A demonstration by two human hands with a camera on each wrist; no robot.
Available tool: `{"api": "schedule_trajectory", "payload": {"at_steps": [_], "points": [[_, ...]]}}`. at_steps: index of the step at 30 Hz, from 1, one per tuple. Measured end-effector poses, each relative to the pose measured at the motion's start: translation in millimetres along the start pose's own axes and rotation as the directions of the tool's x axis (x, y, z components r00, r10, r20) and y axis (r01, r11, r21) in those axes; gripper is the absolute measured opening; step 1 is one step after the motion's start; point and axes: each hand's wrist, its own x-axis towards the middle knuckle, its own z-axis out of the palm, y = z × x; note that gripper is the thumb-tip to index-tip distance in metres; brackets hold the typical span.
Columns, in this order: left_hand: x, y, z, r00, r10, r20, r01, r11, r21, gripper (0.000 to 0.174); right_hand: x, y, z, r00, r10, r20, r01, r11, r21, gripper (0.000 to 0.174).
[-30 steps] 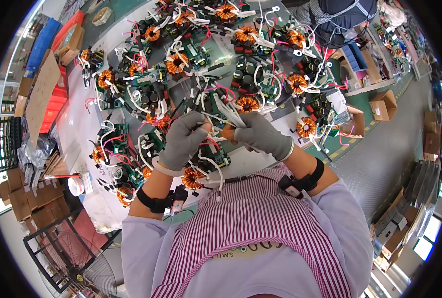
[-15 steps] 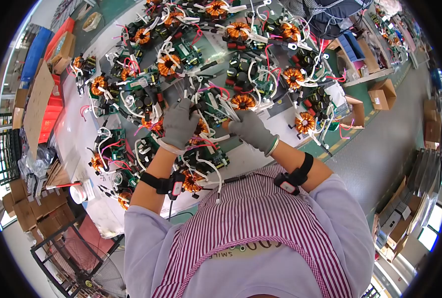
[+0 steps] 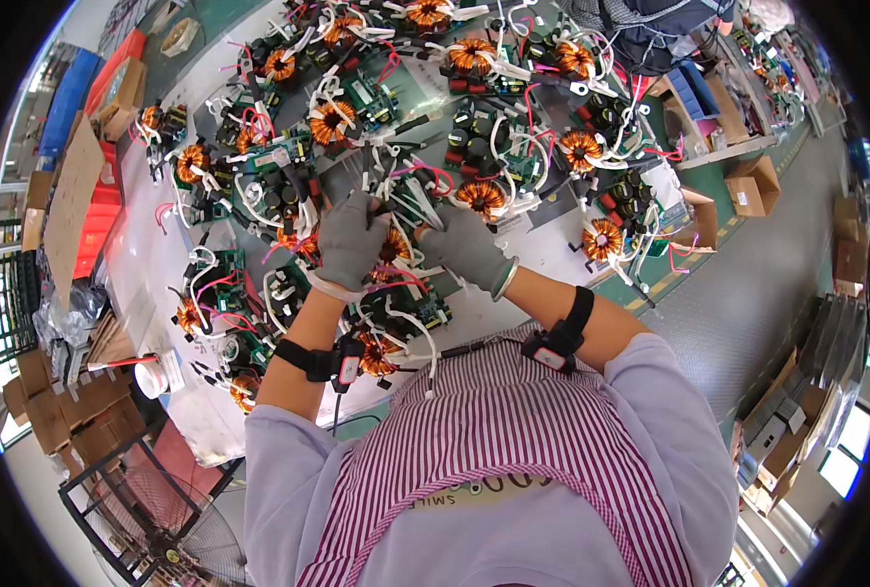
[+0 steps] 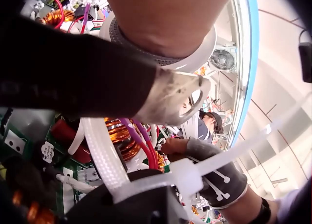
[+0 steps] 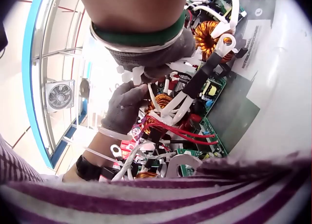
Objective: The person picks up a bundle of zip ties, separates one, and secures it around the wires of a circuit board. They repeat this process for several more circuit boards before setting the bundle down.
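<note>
Both hands wear grey gloves with bare fingertips showing. My right hand grips a bundle of white cable ties, whose small square heads also show in the right wrist view. The left hand is bent down among the wires of a circuit board with a copper-wound toroid coil, just left of the right hand. Its fingertips are right at a thin white strand in the right wrist view; I cannot tell whether they pinch it. A looped cable tie with a long tail crosses close to the left wrist camera.
Several more circuit boards with toroid coils, red wires and white leads with ring terminals crowd the table. A white tub stands at the left edge. A cardboard box lies on the floor to the right.
The left hand has gone from beside the right hand down to the board on the left. The right hand, still holding the ties, has moved left towards it.
</note>
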Motion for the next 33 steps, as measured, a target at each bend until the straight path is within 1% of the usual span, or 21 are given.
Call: {"api": "schedule_trajectory", "payload": {"at_steps": [1, 3, 4, 6, 7, 9, 10, 13, 15, 16, 18, 19, 21, 22, 23, 25, 26, 28, 29, 31, 33], "points": [[0.1, -0.1, -0.5, 1.000, 0.006, 0.002, -0.006, 1.000, 0.015, 0.022, 3.7, -0.4, 4.6, 0.999, -0.030, -0.016, 0.030, 0.999, -0.013, 0.031], [2.1, -2.7, -2.1, 0.997, -0.049, 0.062, 0.060, 0.978, -0.200, 0.025, 14.4, -0.2, 12.8, 0.995, -0.091, -0.047, 0.089, 0.995, -0.039, 0.030], [3.8, -5.1, -3.5, 0.993, -0.071, 0.096, 0.097, 0.948, -0.302, 0.026, 18.5, -2.1, 13.1, 0.996, -0.082, -0.024, 0.081, 0.996, -0.034, 0.030], [10.6, -16.4, -4.5, 0.965, -0.203, 0.164, 0.256, 0.867, -0.429, 0.027, 24.4, -6.5, 13.1, 0.998, -0.066, 0.023, 0.067, 0.997, -0.025, 0.029], [14.1, -22.1, -3.6, 0.943, -0.264, 0.204, 0.332, 0.809, -0.485, 0.027, 24.7, -6.1, 13.7, 0.998, -0.054, 0.036, 0.054, 0.998, 0.014, 0.029], [22.9, -28.9, -0.3, 0.934, -0.223, 0.279, 0.342, 0.784, -0.518, 0.025, 27.1, -3.2, 13.0, 0.997, -0.033, 0.066, 0.028, 0.996, 0.086, 0.029], [25.0, -30.0, 0.2, 0.928, -0.201, 0.315, 0.348, 0.770, -0.534, 0.024, 28.0, -2.1, 12.4, 0.998, -0.035, 0.061, 0.029, 0.995, 0.093, 0.029], [25.5, -24.0, -9.4, 0.870, -0.205, 0.448, 0.474, 0.597, -0.648, 0.019, 29.5, -0.5, 12.2, 0.998, -0.038, 0.050, 0.033, 0.994, 0.102, 0.029], [21.9, -24.0, 1.0, 0.905, -0.208, 0.371, 0.425, 0.503, -0.753, 0.017, 31.9, -1.5, 12.3, 0.998, -0.045, 0.046, 0.041, 0.995, 0.091, 0.028], [19.7, -22.5, 5.7, 0.919, -0.213, 0.333, 0.395, 0.454, -0.799, 0.016, 31.6, 0.6, 15.1, 0.998, -0.040, 0.039, 0.031, 0.979, 0.203, 0.026], [12.6, -14.3, 9.0, 0.970, -0.223, 0.101, 0.220, 0.615, -0.757, 0.016, 28.9, 4.4, 21.6, 0.999, -0.025, 0.024, 0.013, 0.909, 0.418, 0.025], [10.6, -11.6, 10.2, 0.977, -0.211, -0.015, 0.138, 0.687, -0.713, 0.015, 28.0, 4.4, 19.2, 0.997, 0.012, 0.076, -0.047, 0.872, 0.487, 0.024], [8.4, -19.2, 21.0, 0.966, -0.178, -0.186, 0.043, 0.823, -0.566, 0.015, 21.2, 1.7, 9.9, 0.978, 0.075, 0.192, -0.178, 0.779, 0.601, 0.023], [7.1, -21.8, 23.9, 0.951, -0.149, -0.269, 0.003, 0.880, -0.476, 0.014, 18.5, -1.1, 7.3, 0.972, 0.054, 0.227, -0.186, 0.768, 0.614, 0.023], [6.0, -22.5, 25.5, 0.947, -0.157, -0.281, -0.009, 0.859, -0.512, 0.015, 17.1, -5.1, 4.7, 0.966, 0.028, 0.259, -0.189, 0.756, 0.626, 0.022], [1.4, -7.9, 17.1, 0.936, -0.118, -0.332, -0.044, 0.895, -0.443, 0.014, 15.8, -13.7, 0.6, 0.953, 0.001, 0.302, -0.205, 0.738, 0.643, 0.023], [-0.6, -2.0, 12.6, 0.930, -0.097, -0.353, -0.060, 0.912, -0.406, 0.013, 18.3, -11.7, 2.6, 0.961, 0.003, 0.278, -0.187, 0.746, 0.640, 0.023], [-3.1, 3.5, 6.0, 0.920, 0.142, -0.366, -0.221, 0.958, -0.185, 0.012, 23.3, -6.9, 8.1, 0.974, 0.008, 0.228, -0.154, 0.759, 0.632, 0.022], [-4.2, 4.8, 3.8, 0.901, 0.258, -0.349, -0.300, 0.951, -0.071, 0.012, 23.7, -5.8, 8.4, 0.972, 0.024, 0.232, -0.170, 0.756, 0.632, 0.022], [-4.3, 4.9, 0.2, 0.898, 0.313, -0.309, -0.317, 0.948, 0.038, 0.013, 22.8, -10.0, 6.0, 0.970, 0.055, 0.238, -0.197, 0.752, 0.629, 0.021], [-4.1, 4.6, -1.2, 0.895, 0.347, -0.282, -0.322, 0.938, 0.131, 0.014, 24.6, -8.6, 5.1, 0.968, 0.011, 0.249, -0.174, 0.747, 0.642, 0.021]]}}
